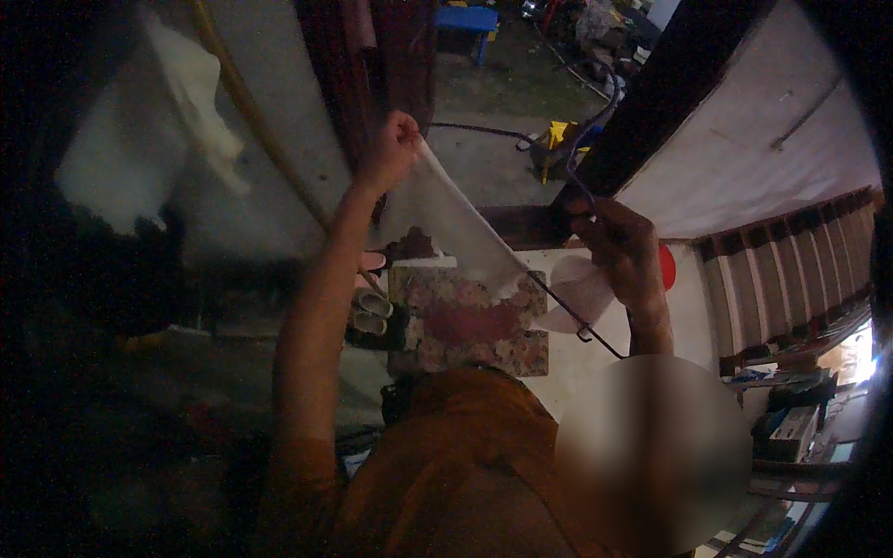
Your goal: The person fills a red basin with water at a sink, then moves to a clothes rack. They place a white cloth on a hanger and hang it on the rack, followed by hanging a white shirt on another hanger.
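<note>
Your left hand [398, 141] pinched white cloth [460, 219] at far end; right hand [621, 246] gripped dark hanger [558, 300]. Cloth slanted between 2 hands, meeting hanger. Step, apparently: spreading cloth; next move likely called for steady tension.

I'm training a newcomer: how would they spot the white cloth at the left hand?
Start at the orange-brown shirt, bottom centre, then look up past the patterned rectangle to the left hand. The white cloth slants from there down rightward toward a thin dark rod, plain where the rectangle is patterned.
</note>
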`<state>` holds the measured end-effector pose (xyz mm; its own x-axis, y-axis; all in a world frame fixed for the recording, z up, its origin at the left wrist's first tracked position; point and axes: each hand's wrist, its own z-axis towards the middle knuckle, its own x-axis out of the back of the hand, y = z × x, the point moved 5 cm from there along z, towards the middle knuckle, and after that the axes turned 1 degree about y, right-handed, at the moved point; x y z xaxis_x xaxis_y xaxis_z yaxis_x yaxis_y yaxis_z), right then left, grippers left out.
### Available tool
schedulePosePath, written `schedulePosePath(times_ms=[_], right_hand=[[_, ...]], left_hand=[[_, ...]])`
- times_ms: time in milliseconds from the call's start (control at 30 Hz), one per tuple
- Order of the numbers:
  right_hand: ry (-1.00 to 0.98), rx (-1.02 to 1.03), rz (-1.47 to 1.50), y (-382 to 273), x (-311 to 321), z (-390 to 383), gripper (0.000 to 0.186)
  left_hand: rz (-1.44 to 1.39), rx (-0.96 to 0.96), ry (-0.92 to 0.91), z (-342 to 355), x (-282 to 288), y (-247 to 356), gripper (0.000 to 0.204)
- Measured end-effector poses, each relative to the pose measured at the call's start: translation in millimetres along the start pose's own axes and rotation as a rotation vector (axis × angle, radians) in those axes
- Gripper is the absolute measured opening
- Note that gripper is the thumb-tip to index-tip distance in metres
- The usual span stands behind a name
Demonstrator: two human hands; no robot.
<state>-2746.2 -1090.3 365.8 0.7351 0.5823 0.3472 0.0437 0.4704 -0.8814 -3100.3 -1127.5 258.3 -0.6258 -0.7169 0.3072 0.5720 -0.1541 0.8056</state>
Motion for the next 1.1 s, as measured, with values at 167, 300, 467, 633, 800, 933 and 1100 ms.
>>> schedulePosePath(times_ms=[167, 300, 467, 633, 800, 933, 1100], right_hand=[[0.000, 0.025, 0.137, 9, -4, 10, 0.019], [-0.080, -0.037, 0.202, -3, -17, 17, 0.019], [-0.050, -0.041, 0.147, 4, -18, 26, 0.021], [0.064, -0.147, 0.176, 13, -9, 32, 0.022], [0.115, -0.102, 0.442, 34, -15, 42, 0.024], [0.190, -0.030, 0.364, 46, -20, 45, 0.013], [0.099, -0.128, 0.410, 61, -18, 45, 0.024]], left_hand=[[0.384, -0.184, 0.135, -9, 24, 7, 0.018], [0.252, -0.291, 0.097, -32, -7, 82, 0.015], [-0.426, 0.171, -0.366, -87, -78, 171, 0.020], [-0.292, 0.049, -0.304, -126, -98, 213, 0.040], [-0.093, -0.177, -0.086, -164, -121, 231, 0.045], [-0.245, 0.104, -0.268, -180, -146, 205, 0.044], [-0.288, 0.255, -0.067, -185, -138, 155, 0.026]])
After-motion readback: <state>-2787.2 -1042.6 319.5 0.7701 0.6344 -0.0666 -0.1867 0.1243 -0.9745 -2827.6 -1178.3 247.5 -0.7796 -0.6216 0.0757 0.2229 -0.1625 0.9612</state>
